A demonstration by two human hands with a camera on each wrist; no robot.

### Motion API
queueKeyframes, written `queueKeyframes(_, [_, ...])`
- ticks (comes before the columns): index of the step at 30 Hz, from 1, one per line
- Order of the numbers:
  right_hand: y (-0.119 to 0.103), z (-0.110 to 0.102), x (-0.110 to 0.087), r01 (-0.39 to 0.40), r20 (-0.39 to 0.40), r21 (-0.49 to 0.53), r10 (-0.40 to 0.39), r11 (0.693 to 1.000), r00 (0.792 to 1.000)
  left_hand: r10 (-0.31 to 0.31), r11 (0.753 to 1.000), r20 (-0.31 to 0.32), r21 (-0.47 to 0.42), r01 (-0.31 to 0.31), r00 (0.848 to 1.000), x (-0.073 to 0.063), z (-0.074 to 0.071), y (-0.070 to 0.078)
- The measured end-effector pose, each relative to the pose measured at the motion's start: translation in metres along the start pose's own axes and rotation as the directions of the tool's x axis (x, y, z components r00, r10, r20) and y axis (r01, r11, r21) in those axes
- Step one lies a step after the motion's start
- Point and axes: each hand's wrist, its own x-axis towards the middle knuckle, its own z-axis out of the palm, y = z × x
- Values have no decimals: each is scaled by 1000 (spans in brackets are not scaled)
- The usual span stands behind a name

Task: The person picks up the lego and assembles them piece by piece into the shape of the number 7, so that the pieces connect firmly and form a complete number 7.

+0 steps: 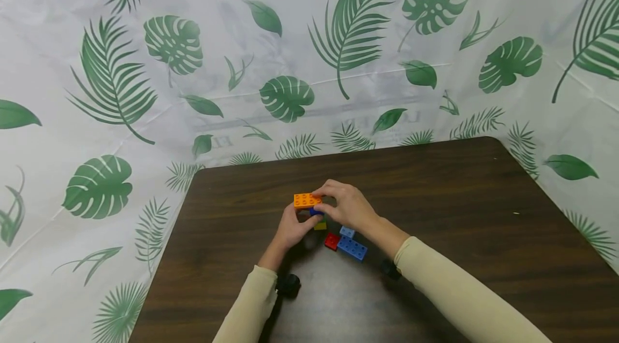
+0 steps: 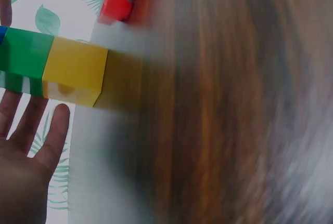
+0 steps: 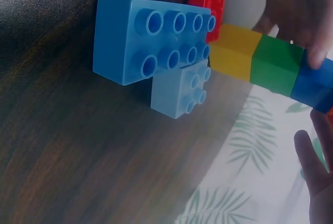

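A tower of toy building bricks stands at the middle of the dark table. Its yellow brick (image 3: pixel 235 51) is lowest, with a green brick (image 3: pixel 277 65) and a blue brick (image 3: pixel 314 84) above it. On top sits an orange brick (image 1: pixel 306 200), studs showing. My left hand (image 1: pixel 292 227) holds the tower from the left, thumb across the blue brick; in the left wrist view its fingers (image 2: pixel 54 135) reach beside the green and yellow. From the right, my right hand (image 1: pixel 350 207) pinches the orange brick's right end between thumb and fingers.
Close in front and right of the tower lie a red brick (image 1: pixel 331 241), a long blue brick (image 1: pixel 352 248) and a small light blue brick (image 1: pixel 347 231). A leaf-printed curtain (image 1: pixel 290 52) hangs behind the table (image 1: pixel 450 198).
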Motion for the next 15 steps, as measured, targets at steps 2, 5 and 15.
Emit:
queueKeyframes(2, [0,0,0,5,-4,-17,-5,1000,1000,-8,996,42,-90,12,999,-2,0,9])
queueKeyframes(5, [0,0,0,7,-8,-32,-7,999,1000,-37,985,55,-168,46,998,-5,2,25])
queueKeyframes(15, [-1,0,-1,18,-14,-35,-19,999,1000,-212,930,-97,-327,170,972,3,22,33])
